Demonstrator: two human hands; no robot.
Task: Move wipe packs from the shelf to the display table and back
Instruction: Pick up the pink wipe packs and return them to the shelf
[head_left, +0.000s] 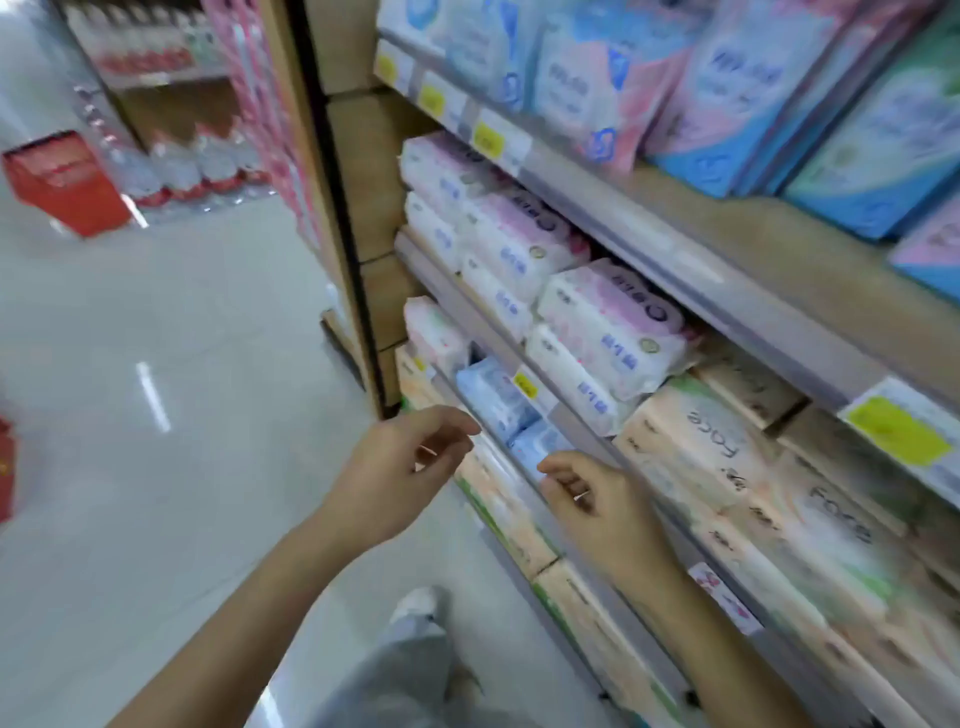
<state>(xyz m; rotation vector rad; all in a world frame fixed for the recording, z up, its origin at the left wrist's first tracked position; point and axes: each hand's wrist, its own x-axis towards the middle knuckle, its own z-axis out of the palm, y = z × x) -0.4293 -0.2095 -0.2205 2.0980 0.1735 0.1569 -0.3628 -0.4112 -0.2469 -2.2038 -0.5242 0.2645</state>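
Since the left hand and right hand hover empty, fingers loosely curled, just before the blue wipe packs lying on the shelf, a pick-up seems next; no bench shows, so overall progress cannot be judged.

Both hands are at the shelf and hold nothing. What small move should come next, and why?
Probably the right hand should reach slightly forward and grip the nearest light blue pack. Both hands hold nothing, with loosely curled fingers; the right hand is just in front of that pack, and the left hand hovers beside it.
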